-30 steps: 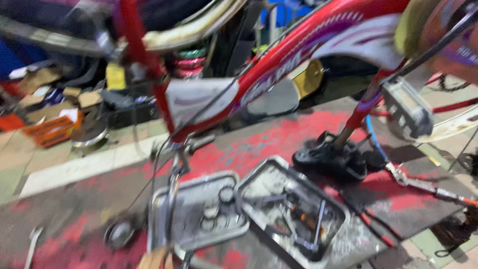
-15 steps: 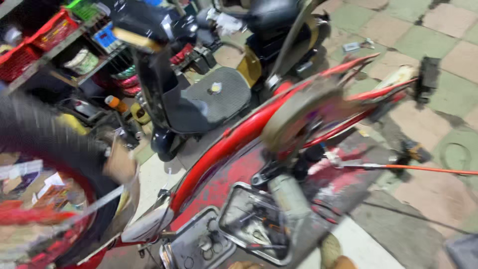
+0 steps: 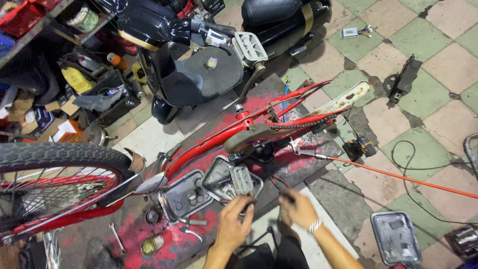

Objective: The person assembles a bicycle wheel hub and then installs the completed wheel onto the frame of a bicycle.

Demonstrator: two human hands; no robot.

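A red bicycle frame (image 3: pixel 219 137) lies upside down over a red-stained mat, its tyred wheel (image 3: pixel 55 155) at the left. One grey pedal (image 3: pixel 243 180) hangs above two dented metal trays (image 3: pixel 179 199) holding small parts. My left hand (image 3: pixel 233 225) is at the right tray's near edge, fingers curled around a dark handle-like object (image 3: pixel 247 201). My right hand (image 3: pixel 299 209), with a bracelet on the wrist, pinches another small dark piece (image 3: pixel 287 197) just beside it. What exactly either hand holds is hard to make out.
A black scooter (image 3: pixel 199 69) stands behind the bicycle. Cluttered shelves (image 3: pixel 45 30) fill the left. On the tiled floor lie a yellow-black power tool (image 3: pixel 361 147), a thin orange rod (image 3: pixel 398 175), a third tray (image 3: pixel 396 238), a sprocket part (image 3: pixel 402 80) and a wrench (image 3: pixel 117 238).
The view has swung and pulled back from blurred close views of the frame to a steady look down. Both of my hands have come into view near the trays.
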